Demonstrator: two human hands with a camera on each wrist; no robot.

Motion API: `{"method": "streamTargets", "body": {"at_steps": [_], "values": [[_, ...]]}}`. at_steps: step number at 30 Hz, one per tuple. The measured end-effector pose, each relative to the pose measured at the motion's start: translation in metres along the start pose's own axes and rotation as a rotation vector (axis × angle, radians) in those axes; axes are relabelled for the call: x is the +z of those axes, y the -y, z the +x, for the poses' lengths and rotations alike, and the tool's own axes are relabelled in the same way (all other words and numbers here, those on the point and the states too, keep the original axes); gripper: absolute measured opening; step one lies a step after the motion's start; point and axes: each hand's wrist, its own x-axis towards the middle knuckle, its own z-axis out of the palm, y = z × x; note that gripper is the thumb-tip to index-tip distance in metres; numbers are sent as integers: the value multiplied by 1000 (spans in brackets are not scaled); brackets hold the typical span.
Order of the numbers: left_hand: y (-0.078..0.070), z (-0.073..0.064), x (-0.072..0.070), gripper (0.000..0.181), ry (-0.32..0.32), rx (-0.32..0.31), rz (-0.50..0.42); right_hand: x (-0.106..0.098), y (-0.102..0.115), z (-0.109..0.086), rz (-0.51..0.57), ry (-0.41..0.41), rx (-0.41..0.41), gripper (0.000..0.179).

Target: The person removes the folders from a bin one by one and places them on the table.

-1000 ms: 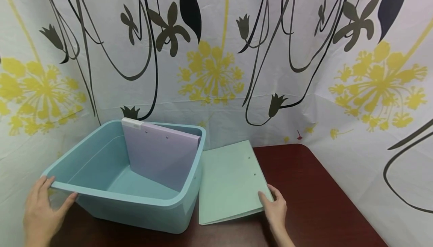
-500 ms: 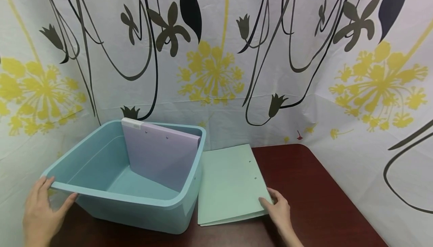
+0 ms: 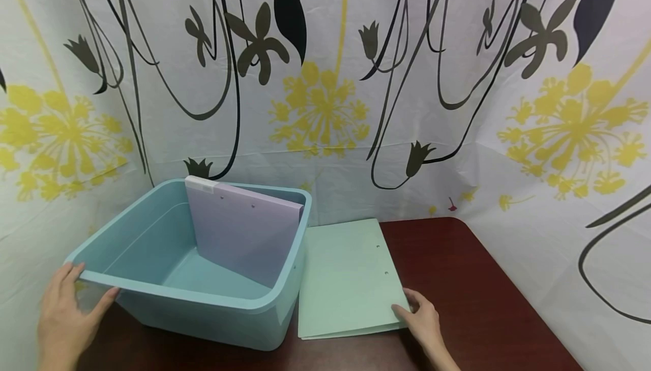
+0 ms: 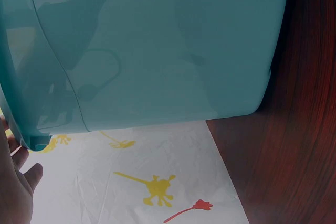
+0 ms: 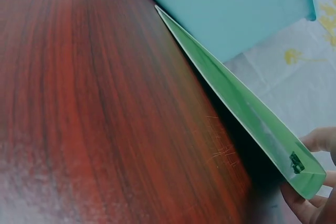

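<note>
In the head view, my left hand (image 3: 66, 317) grips the near left corner of a light blue plastic tub (image 3: 203, 326), fingers over the rim and thumb at its front. My right hand (image 3: 424, 323) pinches the near right edge of a pale green folder (image 3: 351, 280), thumb on top and fingers at the edge. The folder lies beside the tub. In the right wrist view, the raised spine side of the folder (image 5: 247, 111) stands above the table, and a small dark clip (image 5: 296, 162) shows between its covers. A lilac folder (image 3: 246, 230) leans upright inside the tub.
Tub and green folder stand on a dark red-brown wooden table (image 3: 473, 297) with a rounded far right corner. A white cloth (image 3: 427, 105) with flower prints hangs behind and along both sides.
The green folder has come slightly nearer and lower at its far edge. My right hand has shifted a little right and toward me with it; my left hand stays on the rim.
</note>
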Motion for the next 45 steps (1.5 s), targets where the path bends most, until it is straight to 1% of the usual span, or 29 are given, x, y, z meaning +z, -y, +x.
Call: {"method": "streamTargets", "body": {"at_steps": [9, 12, 15, 19, 28, 33, 37, 43, 45], "values": [[0, 0, -1, 82, 23, -28, 14, 0, -1, 0, -20, 9, -15, 51], [0, 0, -2, 83, 23, -28, 14, -1, 0, -1, -37, 5, -20, 49], [-1, 1, -2, 82, 24, -23, 11, -2, 3, -2, -62, -35, -33, 44], [-1, 1, -3, 79, 24, -12, 9, -3, 9, 0, -68, -91, -66, 39], [0, 1, -2, 75, -10, 36, -31, -5, 27, 4, -5, -77, -103, 35], [-1, 0, -1, 74, -16, 38, -37, -5, 36, 10, 30, -58, -152, 37], [-1, 1, -1, 75, -20, 43, -39, -5, 45, 18, 39, -49, -208, 41], [0, 0, -1, 73, -26, 45, -60, -9, 67, 30, 24, -32, -319, 39], [1, 0, 0, 75, -23, 38, -53, -10, 75, 34, 19, -18, -354, 38]]}}
